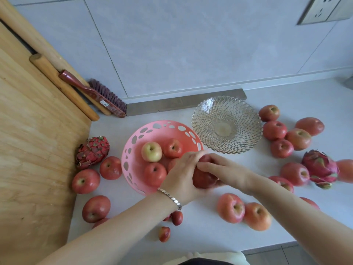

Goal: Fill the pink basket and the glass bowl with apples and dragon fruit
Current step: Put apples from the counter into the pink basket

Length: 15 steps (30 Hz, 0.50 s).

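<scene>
Holds one dark red apple (203, 179) in left hand (183, 176) and right hand (224, 171) together, fingers curled round it, at the pink basket's (154, 133) right rim. Inside the basket: four apples (155, 174) showing, one yellow-green. Just beside it, behind and right: glass bowl (206, 119), bare bottom showing. Around on the counter (194, 222): loose apples (86, 181), two dragon fruit (92, 152).

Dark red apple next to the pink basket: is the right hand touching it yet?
Touching. The head view shows the right hand with its fingers curled over the dark red apple, no gap between them; the left hand grips the other side.
</scene>
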{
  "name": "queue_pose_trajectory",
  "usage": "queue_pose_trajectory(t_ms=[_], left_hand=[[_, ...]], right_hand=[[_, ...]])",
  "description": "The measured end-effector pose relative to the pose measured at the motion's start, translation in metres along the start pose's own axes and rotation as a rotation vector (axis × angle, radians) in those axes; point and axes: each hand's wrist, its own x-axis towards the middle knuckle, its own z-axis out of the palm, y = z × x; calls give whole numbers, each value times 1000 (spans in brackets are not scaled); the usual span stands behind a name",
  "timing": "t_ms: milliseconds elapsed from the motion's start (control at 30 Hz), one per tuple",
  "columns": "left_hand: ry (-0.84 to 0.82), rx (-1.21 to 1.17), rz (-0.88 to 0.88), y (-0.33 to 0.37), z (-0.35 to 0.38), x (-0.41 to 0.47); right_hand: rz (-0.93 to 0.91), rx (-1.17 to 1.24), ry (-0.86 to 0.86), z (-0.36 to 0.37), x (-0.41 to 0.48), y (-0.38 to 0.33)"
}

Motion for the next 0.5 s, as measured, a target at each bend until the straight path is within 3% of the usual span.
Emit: queue_pose_trajectory(t_ms=[100,200,267,367,500], left_hand=[[120,-31,-151,-10,-2,-5],[157,-41,-268,-19,-10,-11],[146,-52,-297,-21,-16,-13],[114,-55,-326,-21,-20,-14],[100,-101,-375,-24,-20,-16]], right_hand=[[23,-149,-127,-11,2,11],[224,-763,-80,-20,5,44],[351,-988,-97,-13,5,70],[436,-963,-121,2,11,103],[404,-963,-32,1,18,108]])
